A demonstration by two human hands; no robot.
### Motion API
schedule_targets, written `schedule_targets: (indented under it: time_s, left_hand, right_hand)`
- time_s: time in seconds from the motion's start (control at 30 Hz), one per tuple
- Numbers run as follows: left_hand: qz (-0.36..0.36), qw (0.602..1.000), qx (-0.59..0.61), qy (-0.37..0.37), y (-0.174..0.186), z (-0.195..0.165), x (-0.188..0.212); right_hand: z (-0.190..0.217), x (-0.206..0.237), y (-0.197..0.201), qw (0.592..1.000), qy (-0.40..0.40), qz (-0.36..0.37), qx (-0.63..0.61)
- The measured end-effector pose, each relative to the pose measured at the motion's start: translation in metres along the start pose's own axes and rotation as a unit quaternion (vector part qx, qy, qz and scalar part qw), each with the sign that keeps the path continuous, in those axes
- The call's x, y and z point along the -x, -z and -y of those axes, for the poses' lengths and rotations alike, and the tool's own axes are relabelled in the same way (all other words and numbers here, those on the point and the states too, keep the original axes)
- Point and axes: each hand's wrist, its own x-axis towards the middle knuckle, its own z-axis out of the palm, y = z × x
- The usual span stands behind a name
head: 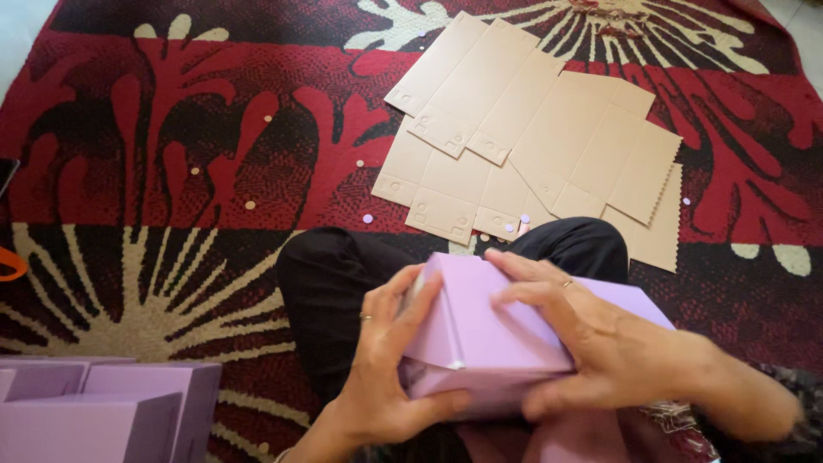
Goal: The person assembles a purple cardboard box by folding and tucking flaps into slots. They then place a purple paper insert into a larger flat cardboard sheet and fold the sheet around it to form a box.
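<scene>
Fingers (403, 296) of the left hand (386, 369) curled round the near left end of a lilac cardboard box (480, 343), thumb under its lower edge, a ring on one finger. Right hand (591, 343) spread flat across the top of the same box, fingers (531, 270) reaching to the far edge, thumb pressed against the near side, ring on one finger too. Both hands clasping it, held over the lap, above black-trousered knees (334, 274). Box pale purple, matt, oblong, with a folded flap and a crisp corner seam showing at the left end; right end and underside hidden by the hand and wrist, slightly blurred.

Lower left, more lilac boxes (111, 411), standing on the carpet (154, 154), cut off by the frame edge, count unclear.

Farther off, beyond the knees, a spread of flat tan cardboard blanks (531, 129) overlapping on the red, black and cream patterned carpet, with small round punch-outs (368, 219) scattered about. At the left edge, an orange sliver (10, 264), too cropped to identify.
</scene>
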Motion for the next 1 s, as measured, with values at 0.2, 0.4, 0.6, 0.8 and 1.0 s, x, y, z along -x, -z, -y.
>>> schedule_targets:
  time_s: [0.2,0.4,0.6,0.8,1.0]
  left_hand:
    - [0.093,0.992,0.083,0.035,0.006,0.034,0.019]
    - [0.056,0.993,0.07,0.08,-0.009,0.048,0.038]
    - [0.059,0.98,0.14,0.127,-0.002,0.041,0.046]
    - [0.021,0.993,0.077,0.084,0.017,0.028,0.053]
    - [0.005,0.951,-0.231,-0.205,0.057,0.065,0.06]
  right_hand:
    - [-0.024,0.001,0.007,0.98,-0.142,0.14,0.021]
    - [-0.031,0.005,-0.018,0.985,-0.128,0.113,0.024]
    - [-0.045,0.016,0.001,0.988,-0.029,0.154,-0.011]
    - [-0.108,0.028,0.038,0.919,-0.35,0.129,-0.127]
    - [-0.143,0.035,-0.017,0.928,-0.285,-0.101,-0.218]
